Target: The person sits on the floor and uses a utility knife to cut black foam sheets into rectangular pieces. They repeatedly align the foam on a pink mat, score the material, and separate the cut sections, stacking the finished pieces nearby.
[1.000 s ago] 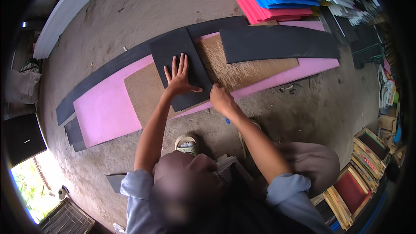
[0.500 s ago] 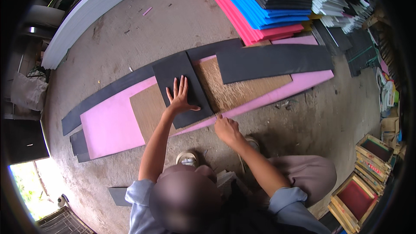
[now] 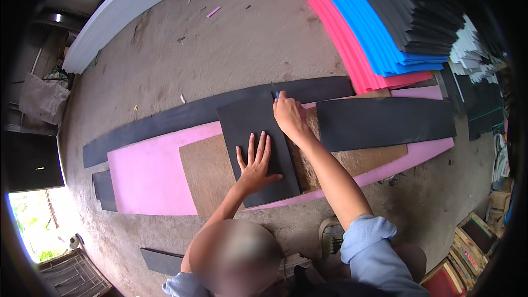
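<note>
Your left hand is just spread flat on the black sheet, while your right hand's gripping a blue tool near the sheet's far right corner.

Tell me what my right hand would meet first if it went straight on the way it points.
Your right hand would likely meet the long dark strip at the far end of the black sheet first, though height above it is unclear.
</note>
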The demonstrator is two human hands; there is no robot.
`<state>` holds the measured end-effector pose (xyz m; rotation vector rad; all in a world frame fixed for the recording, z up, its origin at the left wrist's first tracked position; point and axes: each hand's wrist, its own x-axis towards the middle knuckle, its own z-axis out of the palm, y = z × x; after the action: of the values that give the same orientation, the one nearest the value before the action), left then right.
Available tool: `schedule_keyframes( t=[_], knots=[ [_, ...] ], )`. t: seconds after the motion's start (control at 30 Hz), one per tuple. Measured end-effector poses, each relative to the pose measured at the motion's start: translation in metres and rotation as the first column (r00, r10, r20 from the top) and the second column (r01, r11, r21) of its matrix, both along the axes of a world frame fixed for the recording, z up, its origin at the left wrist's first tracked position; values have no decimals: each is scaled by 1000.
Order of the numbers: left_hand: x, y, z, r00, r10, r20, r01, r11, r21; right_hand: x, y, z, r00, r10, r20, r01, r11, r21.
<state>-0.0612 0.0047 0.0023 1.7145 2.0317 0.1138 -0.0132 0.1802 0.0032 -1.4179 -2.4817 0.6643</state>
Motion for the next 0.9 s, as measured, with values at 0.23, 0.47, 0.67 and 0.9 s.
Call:
schedule_keyframes(
  t=[0.23,0.47,0.67,0.9],
  knots=[
    [-2,0,4,999,10,41,-10,1000,-11,-10,-6,-10,999,30,29,-30,999,-23],
    [2,2,4,999,26,44,-27,1000,15,-14,5,8,985,18,171,43,939,-342],
    [1,3,0,999,39,8,-39,999,-11,40,-56,9,989,-13,150,76,904,-420],
    [1,6,-5,998,47,-37,-49,996,-72,127,-154,14,983,1,186,72,921,-384]
  ],
)
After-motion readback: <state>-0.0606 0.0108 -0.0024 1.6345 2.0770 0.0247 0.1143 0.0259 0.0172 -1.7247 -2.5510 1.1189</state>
